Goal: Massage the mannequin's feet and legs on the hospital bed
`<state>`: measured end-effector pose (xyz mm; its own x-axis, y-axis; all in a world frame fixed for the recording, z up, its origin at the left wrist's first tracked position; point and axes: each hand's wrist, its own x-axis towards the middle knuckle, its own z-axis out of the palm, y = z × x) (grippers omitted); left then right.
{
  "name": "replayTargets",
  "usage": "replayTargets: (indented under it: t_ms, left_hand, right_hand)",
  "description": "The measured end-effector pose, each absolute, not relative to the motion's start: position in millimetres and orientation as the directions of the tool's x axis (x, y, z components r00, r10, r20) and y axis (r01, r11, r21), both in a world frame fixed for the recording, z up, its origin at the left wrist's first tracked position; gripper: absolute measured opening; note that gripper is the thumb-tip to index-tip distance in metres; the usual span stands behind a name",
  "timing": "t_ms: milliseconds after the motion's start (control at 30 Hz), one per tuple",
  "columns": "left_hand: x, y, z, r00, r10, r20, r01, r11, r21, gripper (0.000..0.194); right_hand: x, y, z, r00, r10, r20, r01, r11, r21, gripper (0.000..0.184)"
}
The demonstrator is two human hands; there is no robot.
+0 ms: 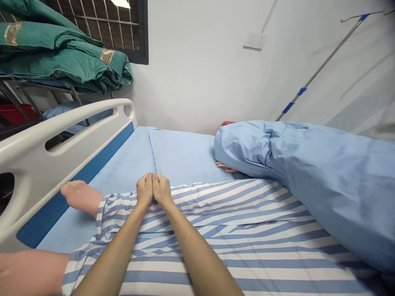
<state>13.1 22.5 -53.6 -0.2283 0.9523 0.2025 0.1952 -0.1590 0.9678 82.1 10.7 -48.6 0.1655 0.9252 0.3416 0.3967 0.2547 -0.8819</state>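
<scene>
My left hand [144, 188] and my right hand [161, 188] are side by side and touching, on the far lower leg of a figure lying on the bed. Their fingers curl over the far side of the striped trouser leg [203, 205], so the fingertips are hidden. Blue and white stripes cover both legs. The far bare foot [80, 195] sticks out left of my hands, and the near foot [33, 269] lies at the lower left. The figure looks like a manikin. A light blue quilt [308, 172] covers its upper part, with a few fingertips [226, 166] showing under the edge.
A white footboard [101, 109] with handle holes bounds the bed on the left. The light blue sheet [185, 152] reaches the white wall. Behind the footboard, green folded quilts [70, 53] lie on a rack under a barred window. A drip pole [324, 63] leans at the right.
</scene>
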Motion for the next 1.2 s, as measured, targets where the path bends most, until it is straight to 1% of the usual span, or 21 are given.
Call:
replayTargets:
  t_ms: [133, 267, 333, 433, 500, 567, 700, 800, 900, 967, 1100, 1200]
  left_hand:
    - [21.8, 27.4, -40.3, -0.254, 0.961, 0.11, 0.045, -0.102, 0.994, 0.028]
    - [34.3, 31.5, -24.8, -0.285, 0.952, 0.108, -0.091, -0.139, 0.986, 0.031]
    - [37.8, 30.6, -26.7, -0.323, 0.941, 0.103, -0.105, -0.143, 0.984, 0.032]
    - [37.4, 26.7, -41.2, -0.363, 0.924, 0.12, 0.027, -0.119, 0.993, 0.033]
    - [34.8, 24.4, -51.3, -0.336, 0.928, 0.158, 0.133, -0.119, 0.984, 0.034]
    - [32.3, 23.5, -57.0, -0.306, 0.932, 0.194, 0.188, -0.14, 0.972, 0.035]
    - [30.3, 22.8, -55.8, -0.3, 0.931, 0.209, 0.224, -0.144, 0.964, 0.035]
    - [30.9, 20.7, -52.8, -0.29, 0.932, 0.219, 0.249, -0.147, 0.957, 0.035]
    - [32.1, 18.4, -51.5, -0.265, 0.934, 0.241, 0.285, -0.163, 0.945, 0.035]
    - [33.1, 17.5, -51.1, -0.252, 0.932, 0.26, 0.302, -0.179, 0.936, 0.035]
    - [34.5, 16.6, -50.5, -0.25, 0.929, 0.272, 0.32, -0.186, 0.929, 0.035]
    - [34.1, 16.4, -52.5, -0.233, 0.936, 0.263, 0.335, -0.176, 0.926, 0.035]
  right_hand:
    - [85.1, 12.5, -46.7, 0.193, 0.919, 0.345, 0.352, 0.263, -0.898, 0.043]
    - [88.1, 15.2, -46.5, 0.225, 0.922, 0.316, 0.291, 0.246, -0.925, 0.046]
    - [89.1, 15.8, -46.2, 0.243, 0.923, 0.298, 0.281, 0.227, -0.932, 0.045]
    - [89.6, 15.1, -45.2, 0.263, 0.92, 0.291, 0.28, 0.216, -0.935, 0.042]
    - [89.3, 14.4, -44.8, 0.264, 0.917, 0.3, 0.27, 0.229, -0.935, 0.041]
    - [88.3, 14.0, -45.0, 0.262, 0.916, 0.303, 0.26, 0.235, -0.937, 0.04]
    - [87.5, 15.2, -44.1, 0.26, 0.926, 0.273, 0.27, 0.202, -0.942, 0.041]
    - [92.2, 16.3, -36.9, 0.231, 0.939, 0.255, 0.34, 0.167, -0.925, 0.043]
    - [101.6, 15.3, -26.7, 0.171, 0.932, 0.321, 0.456, 0.214, -0.864, 0.044]
    - [107.8, 13.4, -24.4, 0.145, 0.918, 0.369, 0.494, 0.255, -0.831, 0.045]
    - [113.7, 8.3, -35.5, 0.112, 0.917, 0.382, 0.505, 0.278, -0.817, 0.044]
    - [113.4, 5.9, -45.1, 0.136, 0.918, 0.373, 0.508, 0.258, -0.822, 0.043]
